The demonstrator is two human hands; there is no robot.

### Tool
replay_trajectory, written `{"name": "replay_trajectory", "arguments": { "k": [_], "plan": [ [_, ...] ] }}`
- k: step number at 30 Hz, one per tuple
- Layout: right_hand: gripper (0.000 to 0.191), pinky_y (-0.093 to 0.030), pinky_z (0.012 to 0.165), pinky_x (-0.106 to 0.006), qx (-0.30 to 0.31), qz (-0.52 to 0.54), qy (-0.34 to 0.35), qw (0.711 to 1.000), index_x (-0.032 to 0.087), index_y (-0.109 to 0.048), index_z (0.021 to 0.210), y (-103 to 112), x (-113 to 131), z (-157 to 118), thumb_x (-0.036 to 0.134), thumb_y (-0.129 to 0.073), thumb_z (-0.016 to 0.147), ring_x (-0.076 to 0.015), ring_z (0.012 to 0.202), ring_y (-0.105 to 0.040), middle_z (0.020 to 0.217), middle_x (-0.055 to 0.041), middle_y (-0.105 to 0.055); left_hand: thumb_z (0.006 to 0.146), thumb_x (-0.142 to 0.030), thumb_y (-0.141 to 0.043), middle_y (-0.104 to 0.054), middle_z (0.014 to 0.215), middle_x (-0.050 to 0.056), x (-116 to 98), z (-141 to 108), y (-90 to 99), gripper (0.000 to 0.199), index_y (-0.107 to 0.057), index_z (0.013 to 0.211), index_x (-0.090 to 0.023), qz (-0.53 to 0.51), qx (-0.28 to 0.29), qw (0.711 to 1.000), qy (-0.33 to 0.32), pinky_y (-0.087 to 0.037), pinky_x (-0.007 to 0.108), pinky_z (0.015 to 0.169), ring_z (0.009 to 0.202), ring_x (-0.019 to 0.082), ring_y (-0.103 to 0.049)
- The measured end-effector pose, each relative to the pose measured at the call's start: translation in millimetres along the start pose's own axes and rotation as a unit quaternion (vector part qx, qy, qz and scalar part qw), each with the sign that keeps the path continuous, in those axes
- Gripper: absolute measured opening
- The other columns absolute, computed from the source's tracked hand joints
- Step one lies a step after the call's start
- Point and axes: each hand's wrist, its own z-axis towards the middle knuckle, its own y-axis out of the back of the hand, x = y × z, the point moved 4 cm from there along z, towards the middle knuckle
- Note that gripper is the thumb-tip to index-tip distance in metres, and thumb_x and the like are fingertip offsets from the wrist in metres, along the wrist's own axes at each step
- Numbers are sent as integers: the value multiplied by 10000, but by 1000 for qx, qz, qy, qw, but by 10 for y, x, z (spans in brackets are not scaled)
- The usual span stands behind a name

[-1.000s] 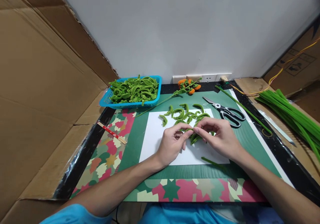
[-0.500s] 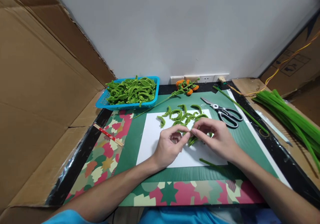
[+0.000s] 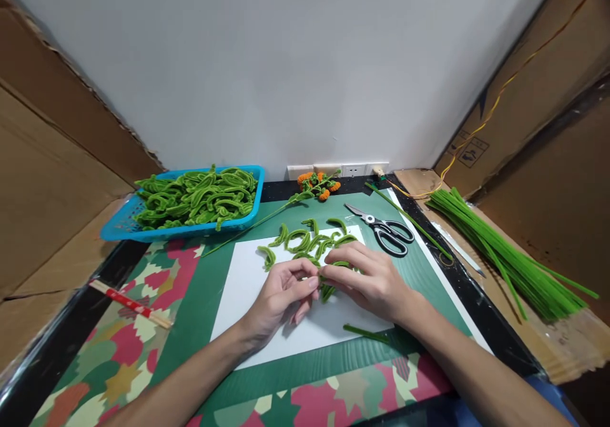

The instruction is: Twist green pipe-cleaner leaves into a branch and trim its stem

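Over the white sheet (image 3: 248, 297), my left hand (image 3: 283, 297) is closed in a pinch, its thumb and forefinger on a short green pipe cleaner that is mostly hidden. Fingertips of my right hand (image 3: 374, 281) close on the same piece from the other side, covering most of it. Just beyond my hands lie several curled, folded green pipe cleaner pieces (image 3: 299, 241). Nearer me, a short straight pipe cleaner (image 3: 365, 333) rests across the sheet's edge. Black-handled scissors (image 3: 381, 227) lie partly open on the green mat (image 3: 185, 325), right of the sheet.
A blue basket (image 3: 262, 192) heaped with folded green pieces stands back left. Behind the sheet lies an orange-flowered stem (image 3: 305, 195). Wrapped chopsticks (image 3: 128, 303) are at left. A pipe cleaner bundle (image 3: 505, 255) and a white pen-like tool (image 3: 457, 249) lie right. Cardboard walls flank the table.
The view has swung right, so everything sits further left. My right hand has turned, with its fingers now stretched over the left fingertips. The loose pieces and scissors stay put.
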Motion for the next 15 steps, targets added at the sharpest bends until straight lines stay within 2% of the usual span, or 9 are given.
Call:
{"name": "replay_trajectory", "arguments": {
  "k": [4, 6, 8, 9, 10, 11, 12, 14, 15],
  "plan": [
    [137, -537, 795, -305, 7, 5, 11, 1000, 166, -690, 1104, -14, -9, -5, 139, -558, 1081, -192, 953, -657, 1037, -89, -752, 873, -459, -845, -633, 674, -28, 19, -4, 9, 390, -593, 885, -161, 26, 20, 999, 11, -317, 132, 355, 365, 37, -463],
    [137, -511, 758, -303, 19, 14, 2, 1000, 158, -683, 1081, -35, -1, 4, 140, -547, 1084, -190, 911, -639, 1015, -88, -744, 925, -476, -790, -563, 618, -66, 36, -21, 22, 363, -570, 944, -189, 57, 35, 998, 14, -301, 144, 342, 353, 48, -415],
    [149, -486, 741, -307, 40, 43, -35, 998, 163, -674, 1039, -71, 15, 17, 139, -532, 1078, -190, 875, -615, 998, -84, -733, 1009, -482, -679, -449, 530, -105, -1, -42, 56, 304, -568, 976, -201, 135, 31, 990, -21, -273, 157, 341, 341, 62, -347],
    [147, -477, 740, -308, 47, 64, -70, 994, 171, -669, 1013, -92, 22, 23, 158, -536, 1074, -194, 877, -608, 988, -79, -726, 1037, -446, -642, -492, 564, -77, -53, -55, 77, 268, -589, 962, -194, 212, 21, 975, -60, -320, 168, 371, 377, 73, -401],
    [133, -474, 744, -307, 51, 96, -118, 987, 175, -665, 1001, -118, 24, 28, 176, -548, 1063, -197, 884, -605, 979, -76, -718, 1051, -382, -623, -594, 682, -16, -130, -71, 103, 221, -623, 951, -185, 309, -3, 944, -115, -429, 186, 461, 495, 100, -533],
    [116, -474, 739, -295, 59, 137, -177, 973, 177, -664, 997, -154, 21, 29, 176, -559, 1046, -186, 871, -608, 985, -71, -709, 1062, -310, -594, -662, 803, 36, -215, -93, 111, 183, -647, 941, -184, 401, -12, 899, -175, -507, 206, 571, 640, 132, -633],
    [100, -473, 738, -285, 62, 181, -240, 952, 181, -663, 978, -194, 15, 28, 174, -576, 1026, -170, 831, -604, 957, -52, -698, 1063, -241, -560, -665, 814, 46, -302, -122, 96, 178, -658, 924, -188, 482, 1, 840, -248, -524, 214, 607, 688, 148, -655],
    [116, -454, 708, -267, 53, 254, -343, 903, 184, -662, 882, -275, 3, 30, 199, -621, 990, -152, 763, -585, 856, -23, -676, 1045, -120, -479, -683, 820, 58, -423, -196, 50, 223, -693, 1028, -183, 604, 65, 697, -382, -519, 215, 581, 658, 153, -661],
    [114, -436, 664, -255, 51, 292, -397, 869, 181, -672, 868, -323, -14, 27, 224, -651, 971, -147, 728, -572, 821, -19, -667, 1040, -93, -455, -709, 831, 74, -467, -234, 47, 266, -702, 1101, -170, 646, 73, 619, -441, -519, 223, 563, 651, 166, -675]
  ]
}}
